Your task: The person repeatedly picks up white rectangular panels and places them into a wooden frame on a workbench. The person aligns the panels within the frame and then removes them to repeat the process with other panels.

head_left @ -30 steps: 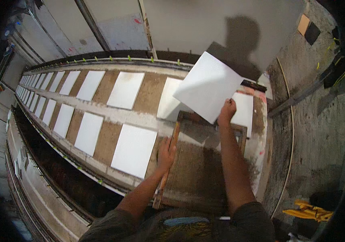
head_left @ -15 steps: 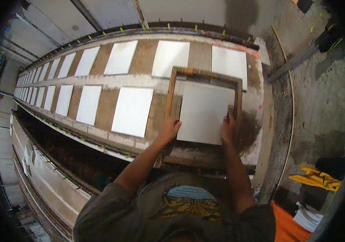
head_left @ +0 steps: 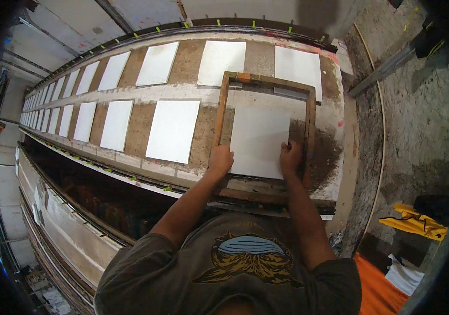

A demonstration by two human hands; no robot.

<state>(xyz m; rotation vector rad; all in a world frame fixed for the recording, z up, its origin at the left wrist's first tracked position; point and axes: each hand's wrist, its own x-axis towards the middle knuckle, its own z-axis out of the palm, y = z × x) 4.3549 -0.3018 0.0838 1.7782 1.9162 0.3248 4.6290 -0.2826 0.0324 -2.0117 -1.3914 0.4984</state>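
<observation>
A wooden screen frame [head_left: 224, 116] lies over a white sheet [head_left: 256, 144] near the right end of a long table. My left hand [head_left: 221, 160] is closed on the frame's left bar, thumb along its inner side. Just inside the right bar, my right hand [head_left: 291, 160] is closed, its fingers curled by the sheet's right edge. What it holds, if anything, is hidden. A dark wet-looking patch [head_left: 325, 152] spreads on the table beyond the right bar.
Two rows of white sheets [head_left: 173, 131] run away to the left along the brown table. Its far edge carries a rail with yellow-green clips [head_left: 254, 23]. A dark gap separates it from another long table [head_left: 72, 226]. Yellow cloth [head_left: 416, 221] and orange cloth [head_left: 379, 286] lie at right.
The view has shifted, so the table and frame sit higher. My right hand has moved slightly inward from the right bar, and less of the sheet shows on that side.
</observation>
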